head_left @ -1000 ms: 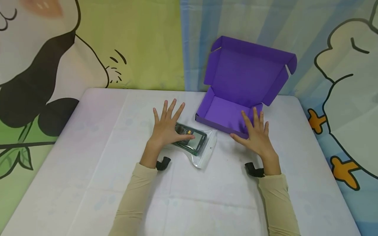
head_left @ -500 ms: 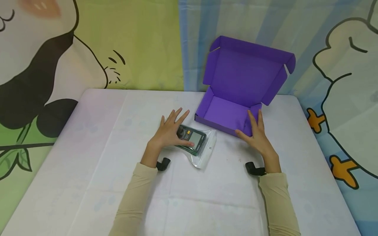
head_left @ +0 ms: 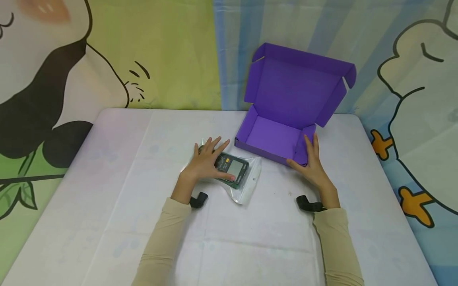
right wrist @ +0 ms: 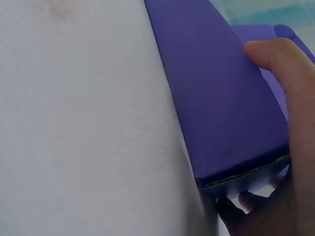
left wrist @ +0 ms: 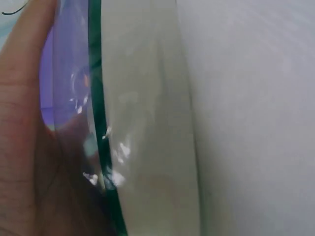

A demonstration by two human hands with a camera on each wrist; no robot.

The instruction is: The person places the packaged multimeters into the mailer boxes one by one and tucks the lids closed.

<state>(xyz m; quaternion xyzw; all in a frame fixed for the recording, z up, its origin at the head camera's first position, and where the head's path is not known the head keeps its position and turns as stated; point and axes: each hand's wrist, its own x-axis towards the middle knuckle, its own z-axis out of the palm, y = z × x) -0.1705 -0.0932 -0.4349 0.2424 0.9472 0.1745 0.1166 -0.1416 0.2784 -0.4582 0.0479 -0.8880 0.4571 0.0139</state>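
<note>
A clear plastic bag (head_left: pixel 247 192) with a dark device (head_left: pixel 234 169) inside lies mid-table; the device shows a grey screen and a small orange button. Over its left part the left hand (head_left: pixel 205 165) is spread, fingers apart, thumb across the device. The left wrist view shows the bag (left wrist: pixel 147 118) close beside the thumb side of the hand (left wrist: pixel 19 128). An open purple box (head_left: pixel 272 137) stands behind, lid raised. At its front right corner is the right hand (head_left: pixel 315 167), thumb at the front wall (right wrist: pixel 221 98) and fingers along the right side.
The white table (head_left: pixel 250 246) carries a patterned cloth. Behind it hangs a cartoon-print curtain (head_left: pixel 179 51), close to the raised lid. Black wrist-worn pieces (head_left: pixel 198 200) jut inward from both wrists.
The left hand has lowered onto the bag, its fingers drawn slightly toward the person. The right hand has moved right and down from over the box's front to its corner.
</note>
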